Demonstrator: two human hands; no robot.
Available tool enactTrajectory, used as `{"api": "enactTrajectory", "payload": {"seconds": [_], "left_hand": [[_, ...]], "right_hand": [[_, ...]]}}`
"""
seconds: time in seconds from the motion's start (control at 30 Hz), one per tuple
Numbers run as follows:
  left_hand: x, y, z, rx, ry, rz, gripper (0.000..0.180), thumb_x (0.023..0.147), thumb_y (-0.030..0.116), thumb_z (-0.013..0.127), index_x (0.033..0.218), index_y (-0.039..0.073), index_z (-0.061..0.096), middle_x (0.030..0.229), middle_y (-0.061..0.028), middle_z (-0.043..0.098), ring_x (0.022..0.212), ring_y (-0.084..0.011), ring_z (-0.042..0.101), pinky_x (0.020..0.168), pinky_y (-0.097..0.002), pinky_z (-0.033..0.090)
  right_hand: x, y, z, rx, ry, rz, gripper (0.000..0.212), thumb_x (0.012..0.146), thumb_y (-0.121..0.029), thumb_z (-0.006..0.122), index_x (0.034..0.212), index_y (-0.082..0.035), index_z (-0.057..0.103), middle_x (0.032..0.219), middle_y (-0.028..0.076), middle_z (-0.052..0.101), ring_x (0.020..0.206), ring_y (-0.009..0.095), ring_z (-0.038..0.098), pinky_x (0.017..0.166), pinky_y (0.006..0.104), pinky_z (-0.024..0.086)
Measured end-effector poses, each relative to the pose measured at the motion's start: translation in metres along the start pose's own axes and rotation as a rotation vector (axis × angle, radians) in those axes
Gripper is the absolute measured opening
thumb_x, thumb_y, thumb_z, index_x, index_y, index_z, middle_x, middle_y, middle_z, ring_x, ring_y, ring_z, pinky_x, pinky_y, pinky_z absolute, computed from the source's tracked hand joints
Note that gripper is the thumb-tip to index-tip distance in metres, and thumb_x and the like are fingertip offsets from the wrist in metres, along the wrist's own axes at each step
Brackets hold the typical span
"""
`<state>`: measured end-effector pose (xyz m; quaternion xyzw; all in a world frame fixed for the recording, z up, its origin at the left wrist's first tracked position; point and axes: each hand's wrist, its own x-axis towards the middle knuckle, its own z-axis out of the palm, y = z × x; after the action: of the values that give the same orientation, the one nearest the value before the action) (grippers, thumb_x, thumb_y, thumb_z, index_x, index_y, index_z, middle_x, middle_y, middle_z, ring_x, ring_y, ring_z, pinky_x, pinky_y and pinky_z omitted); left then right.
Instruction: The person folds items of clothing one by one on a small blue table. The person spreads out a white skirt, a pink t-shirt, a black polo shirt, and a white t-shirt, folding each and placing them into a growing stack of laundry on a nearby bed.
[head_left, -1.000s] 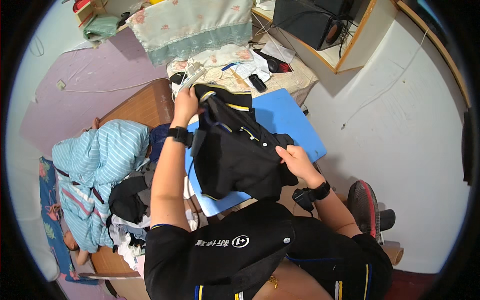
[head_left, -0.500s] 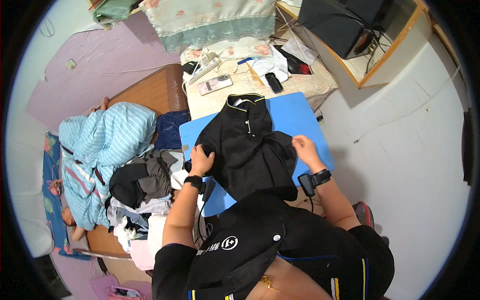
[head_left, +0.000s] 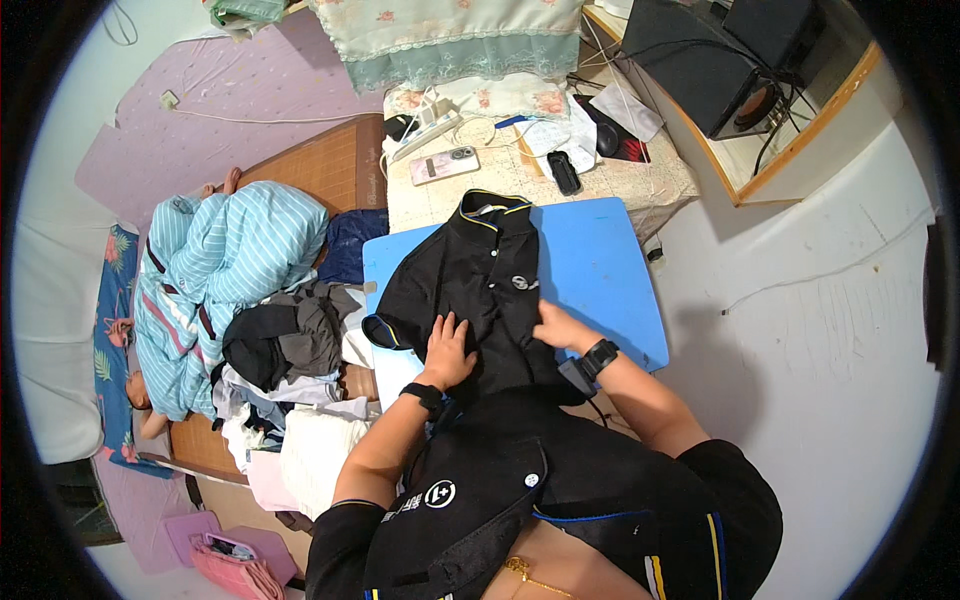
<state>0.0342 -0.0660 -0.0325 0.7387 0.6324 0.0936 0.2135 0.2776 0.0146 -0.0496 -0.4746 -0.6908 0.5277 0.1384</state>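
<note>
A black polo shirt [head_left: 478, 262] lies front up on a blue board-like tabletop [head_left: 610, 270], its collar trimmed with yellow and blue pointing away from me. My left hand [head_left: 448, 354] rests flat on the lower left part of the shirt, fingers spread. At the shirt's right edge, my right hand [head_left: 560, 328] is closed on the black fabric, fingertips partly hidden. The right sleeve is tucked out of sight, while the left sleeve shows its striped cuff. The hem runs toward my body and is hidden by my own clothing.
Left of the table, a pile of crumpled clothes [head_left: 300, 345] lies on a bed beside a person under a striped blue blanket [head_left: 245, 240]. Beyond the tabletop, a cloth-covered surface [head_left: 400, 205] holds a phone [head_left: 445, 166], a power strip [head_left: 425, 132] and a black case [head_left: 564, 173].
The shirt's right side has been brought inward, narrowing it and baring more blue tabletop. My right hand moved left with the edge; my left hand shifted right, off the sleeve and onto the shirt body.
</note>
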Motion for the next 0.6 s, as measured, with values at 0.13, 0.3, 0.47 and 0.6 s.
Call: {"api": "enactTrajectory", "payload": {"seconds": [0.13,0.3,0.47,0.6], "left_hand": [[0.002,-0.006,-0.004,0.144,-0.067,-0.005,0.066,0.068,0.018,0.065,0.128,0.004,0.039,0.141,-0.0215,0.021,0.130,-0.0403,0.017,0.104,-0.0460,0.022],[-0.002,-0.018,-0.010,0.110,-0.054,-0.060,0.073,0.067,0.014,0.062,0.134,0.008,0.032,0.143,-0.0171,0.018,0.131,-0.0409,0.013,0.106,-0.0455,0.018],[-0.016,-0.053,-0.014,0.174,0.009,-0.102,0.073,0.070,0.009,0.056,0.137,0.011,0.029,0.144,-0.0163,0.016,0.131,-0.0404,0.013,0.106,-0.0463,0.017],[-0.031,-0.068,-0.021,0.154,-0.002,-0.073,0.072,0.070,0.007,0.054,0.137,0.011,0.028,0.144,-0.0165,0.016,0.132,-0.0384,0.013,0.107,-0.0440,0.017]], "right_hand": [[-0.007,-0.033,0.014,0.398,-0.182,-0.175,0.040,0.075,-0.005,0.056,0.111,0.007,0.045,0.102,0.011,0.057,0.092,0.017,0.053,0.080,0.0283,0.044],[-0.026,-0.051,-0.018,0.128,0.114,0.006,0.032,0.075,-0.011,0.059,0.102,0.004,0.055,0.092,0.007,0.060,0.085,0.014,0.054,0.075,0.0273,0.044],[-0.047,-0.008,-0.077,0.231,0.900,-0.069,0.021,0.071,-0.010,0.067,0.085,0.003,0.058,0.082,0.007,0.061,0.072,0.012,0.055,0.064,0.0273,0.045],[-0.066,0.039,-0.083,0.133,1.051,0.007,0.025,0.069,-0.013,0.069,0.085,0.002,0.057,0.076,0.007,0.060,0.072,0.017,0.057,0.067,0.0300,0.046]]}}
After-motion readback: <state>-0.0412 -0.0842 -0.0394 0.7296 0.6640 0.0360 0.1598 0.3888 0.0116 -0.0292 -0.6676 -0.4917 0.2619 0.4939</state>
